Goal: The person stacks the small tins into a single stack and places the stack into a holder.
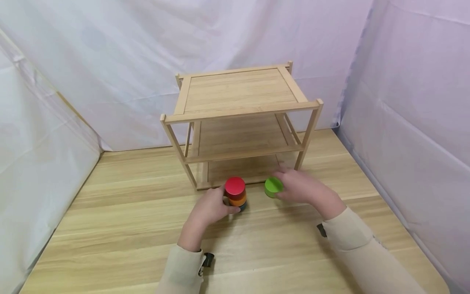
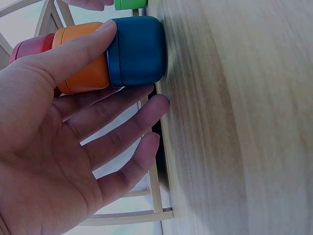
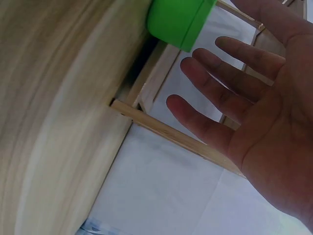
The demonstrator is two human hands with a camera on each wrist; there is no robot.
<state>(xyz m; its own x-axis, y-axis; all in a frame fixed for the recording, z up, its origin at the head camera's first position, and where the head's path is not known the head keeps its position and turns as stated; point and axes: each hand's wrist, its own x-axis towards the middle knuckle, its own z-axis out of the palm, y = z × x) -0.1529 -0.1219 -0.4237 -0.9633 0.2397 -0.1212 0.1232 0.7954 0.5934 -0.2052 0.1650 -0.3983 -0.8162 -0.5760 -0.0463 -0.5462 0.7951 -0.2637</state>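
Observation:
Three small round lidded canisters stand stacked on the table: blue (image 2: 139,51) at the bottom, orange (image 2: 88,73) in the middle, red (image 1: 235,186) on top. My left hand (image 1: 210,207) holds this stack low down from its left side. In the left wrist view the thumb lies across the orange canister to the blue one's edge, with fingers behind them. A green canister (image 1: 273,187) stands alone to the right of the stack. My right hand (image 1: 299,186), blurred in the head view, is beside it. Its fingers (image 3: 210,88) are spread and extended in the right wrist view.
A three-tier wooden shelf (image 1: 242,92) stands just behind the canisters, its bottom tier near table level. White curtains (image 1: 235,32) hang at the back and both sides of the wooden table (image 1: 121,212).

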